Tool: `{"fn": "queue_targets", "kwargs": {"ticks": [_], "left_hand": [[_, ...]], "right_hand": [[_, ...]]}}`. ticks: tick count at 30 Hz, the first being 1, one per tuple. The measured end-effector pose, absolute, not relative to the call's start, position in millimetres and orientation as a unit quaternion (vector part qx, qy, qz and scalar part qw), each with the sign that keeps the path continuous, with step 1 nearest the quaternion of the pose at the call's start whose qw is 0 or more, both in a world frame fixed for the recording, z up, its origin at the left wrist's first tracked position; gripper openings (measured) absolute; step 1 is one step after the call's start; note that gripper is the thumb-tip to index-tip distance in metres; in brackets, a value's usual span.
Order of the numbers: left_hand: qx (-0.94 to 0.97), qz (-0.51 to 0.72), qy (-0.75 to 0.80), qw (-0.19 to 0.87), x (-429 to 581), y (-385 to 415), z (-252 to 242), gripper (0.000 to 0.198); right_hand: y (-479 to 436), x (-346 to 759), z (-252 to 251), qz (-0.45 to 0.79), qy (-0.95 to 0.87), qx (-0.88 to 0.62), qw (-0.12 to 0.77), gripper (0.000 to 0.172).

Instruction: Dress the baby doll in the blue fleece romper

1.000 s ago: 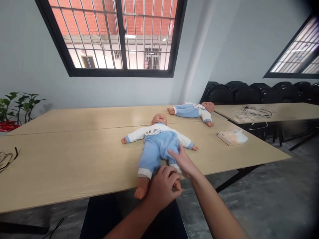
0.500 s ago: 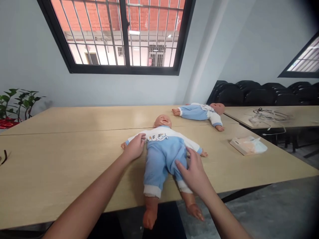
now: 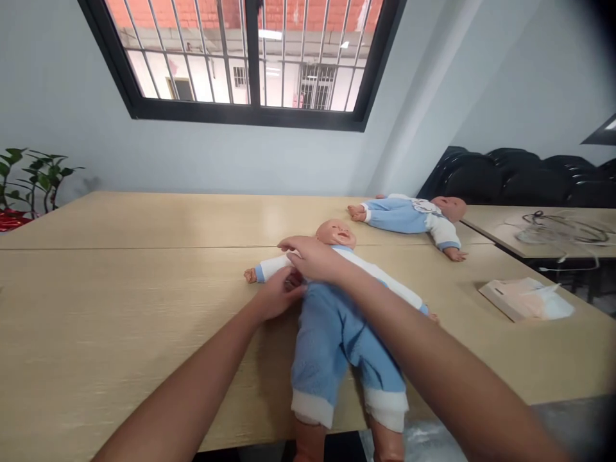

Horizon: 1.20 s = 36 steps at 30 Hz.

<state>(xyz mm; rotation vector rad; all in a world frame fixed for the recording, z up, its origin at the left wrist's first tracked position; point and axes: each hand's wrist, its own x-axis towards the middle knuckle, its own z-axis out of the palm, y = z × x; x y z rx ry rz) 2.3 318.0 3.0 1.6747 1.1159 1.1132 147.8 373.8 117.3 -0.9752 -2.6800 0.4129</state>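
Note:
A baby doll [image 3: 337, 333] in a white top and blue trousers lies on its back on the wooden table [image 3: 120, 295], its legs hanging over the near edge. My left hand [image 3: 276, 296] rests against the doll's side at the chest, fingers curled on the clothing. My right hand [image 3: 312, 256] lies across the doll's chest just below its head, fingers spread flat. My right forearm covers much of the doll's torso and one arm.
A second doll [image 3: 414, 215] in the same outfit lies farther back on the right. A flat pack with white wrapping [image 3: 527, 298] sits at the table's right. Cables [image 3: 563, 228] lie on another table, black chairs [image 3: 510, 179] behind. A potted plant [image 3: 29, 176] stands far left.
My right hand moved from the doll's leg up to its chest. My left hand shifted from the doll's arm to its side. The view moved closer.

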Motion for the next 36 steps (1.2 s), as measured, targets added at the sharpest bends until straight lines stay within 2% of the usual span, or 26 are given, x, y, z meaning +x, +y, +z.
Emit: {"fn": "queue_targets", "kwargs": {"ticks": [3,5,12,15,20,23,26,30,33,36], "left_hand": [[0.636,0.448,0.446,0.442,7,317,5,0.024],[0.637,0.445,0.446,0.444,8,316,6,0.021],[0.561,0.530,0.451,0.448,10,320,-1,0.016],[0.550,0.542,0.451,0.448,11,321,-4,0.016],[0.617,0.455,0.444,0.464,4,316,4,0.024],[0.673,0.394,0.452,0.434,-2,313,10,0.019],[0.672,0.400,0.479,0.399,-4,312,11,0.021],[0.606,0.477,0.526,0.357,2,313,5,0.012],[0.525,0.541,0.529,0.390,8,315,2,0.013],[0.514,0.550,0.476,0.455,8,317,1,0.020]], "right_hand": [[415,126,111,0.223,-0.921,-0.318,-0.014,0.040],[429,119,105,0.261,-0.915,-0.303,-0.054,0.039],[450,110,89,0.321,-0.909,-0.259,-0.056,0.048],[457,109,84,0.335,-0.904,-0.259,-0.064,0.042],[458,111,81,0.322,-0.895,-0.280,-0.127,0.033],[451,110,83,0.279,-0.901,-0.296,-0.153,0.029],[444,111,88,0.257,-0.912,-0.304,-0.097,0.027],[435,120,101,0.261,-0.899,-0.351,0.020,0.047],[428,132,109,0.284,-0.874,-0.385,0.083,0.057],[421,147,111,0.324,-0.856,-0.376,0.146,0.056]]}}
